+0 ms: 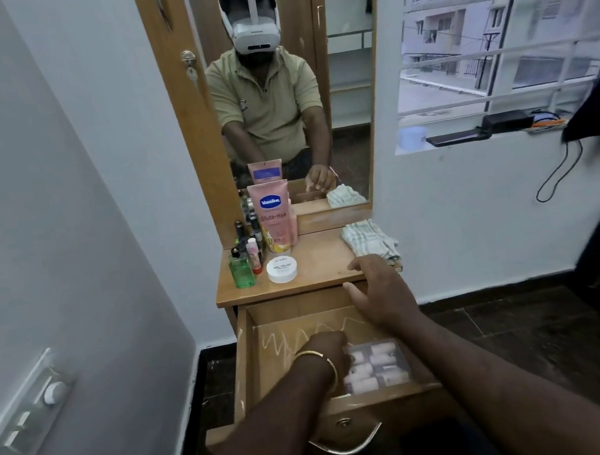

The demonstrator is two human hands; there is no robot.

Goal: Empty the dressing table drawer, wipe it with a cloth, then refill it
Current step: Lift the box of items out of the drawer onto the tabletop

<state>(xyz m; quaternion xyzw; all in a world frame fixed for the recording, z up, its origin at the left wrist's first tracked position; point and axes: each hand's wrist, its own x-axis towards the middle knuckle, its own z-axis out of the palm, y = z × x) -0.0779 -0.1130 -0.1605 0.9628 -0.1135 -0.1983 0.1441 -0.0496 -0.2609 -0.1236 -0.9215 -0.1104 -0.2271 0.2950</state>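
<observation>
Left hand (328, 350): inside the open drawer (266, 342), fingers curled down at the edge of the clear plastic box (378, 367); actual grip hidden, cannot tell.
Right hand (379, 289): above drawer's back right corner, fingers loosely spread, holding nothing.
Clear plastic box: front right of drawer, just right of left hand, pinkish rolls inside.
Cloth (370, 242): folded, checked, on desk (317, 262), just beyond right hand.
Vaseline tube (273, 215): upright, far left of right hand, by the mirror (275, 81).
White jar (282, 269): in front of tube.
Green bottle (241, 270): left of jar, small bottles behind it.
</observation>
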